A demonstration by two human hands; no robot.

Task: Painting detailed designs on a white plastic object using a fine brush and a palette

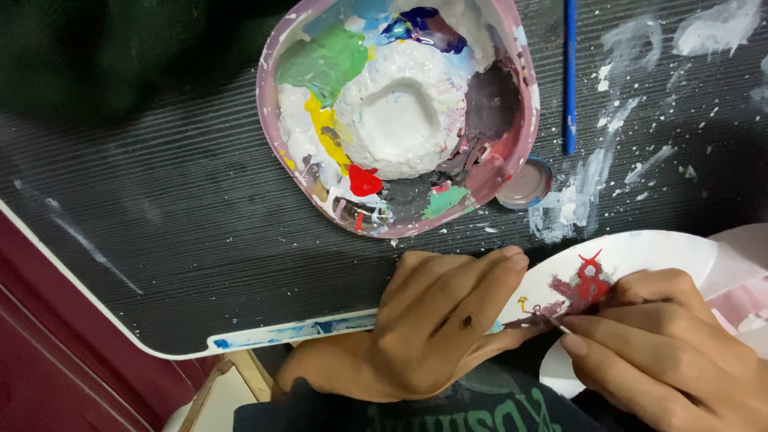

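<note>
The left hand [432, 320] is lying flat, pinning a smooth white curved paper cutout [640, 252]; the right hand [664, 352] is pinching its red-painted figure [584, 286], near the crusted pink palette bowl [512, 160].

At the near edge of a dark ribbed desk [160, 232], the left hand [424, 328] presses flat on a white curved paper cutout [648, 252] while the right hand [672, 352] pinches its red-painted patch [588, 284]. A paint-smeared pink palette bowl [400, 112] sits beyond, a blue paintbrush [570, 76] beside it.

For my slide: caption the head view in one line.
Left hand steadies a white paper while right hand paints a red figure, beside a paint-smeared palette.
</note>
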